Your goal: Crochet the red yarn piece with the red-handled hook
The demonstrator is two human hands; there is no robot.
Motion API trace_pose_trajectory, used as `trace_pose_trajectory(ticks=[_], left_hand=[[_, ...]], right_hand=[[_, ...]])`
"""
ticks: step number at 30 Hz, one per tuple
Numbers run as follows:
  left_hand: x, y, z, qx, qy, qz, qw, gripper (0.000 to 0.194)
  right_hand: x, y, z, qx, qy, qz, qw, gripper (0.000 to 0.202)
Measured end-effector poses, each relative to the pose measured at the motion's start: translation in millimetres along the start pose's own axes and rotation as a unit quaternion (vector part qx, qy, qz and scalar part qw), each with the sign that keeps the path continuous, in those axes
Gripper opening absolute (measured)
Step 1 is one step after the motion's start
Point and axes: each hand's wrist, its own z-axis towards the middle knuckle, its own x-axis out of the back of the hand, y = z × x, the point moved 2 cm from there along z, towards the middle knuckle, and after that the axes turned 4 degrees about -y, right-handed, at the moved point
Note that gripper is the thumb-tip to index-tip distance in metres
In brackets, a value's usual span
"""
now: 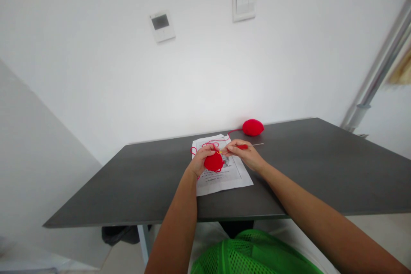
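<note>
My left hand (203, 156) is closed on a round red crochet piece (213, 162), which it holds above a printed sheet. Loops of red yarn (210, 143) trail behind the fingers. Between the thumb and fingers of my right hand (245, 153) lies a crochet hook (242, 147) with a red handle, its thin metal shaft pointing right, away from the piece. The right fingertips are close to a small yellow item (220, 152) at the piece's upper edge; its kind is too small to make out.
A red ball of yarn (253, 127) rests at the table's back edge by the wall, its strand running to the work. The printed sheet (224, 186) lies on the dark table (154, 180) under both hands. A dark bag (122, 234) is beneath the table at left.
</note>
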Motion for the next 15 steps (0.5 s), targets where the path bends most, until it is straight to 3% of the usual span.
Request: trace_pose_trajectory(ticks=[15], left_hand=[[2.8, 0.2, 2.2, -0.036, 0.017, 0.018, 0.999, 0.032]], right_hand=[[-4.9, 2.4, -0.1, 0.025, 0.014, -0.034, 0.999, 0.022]])
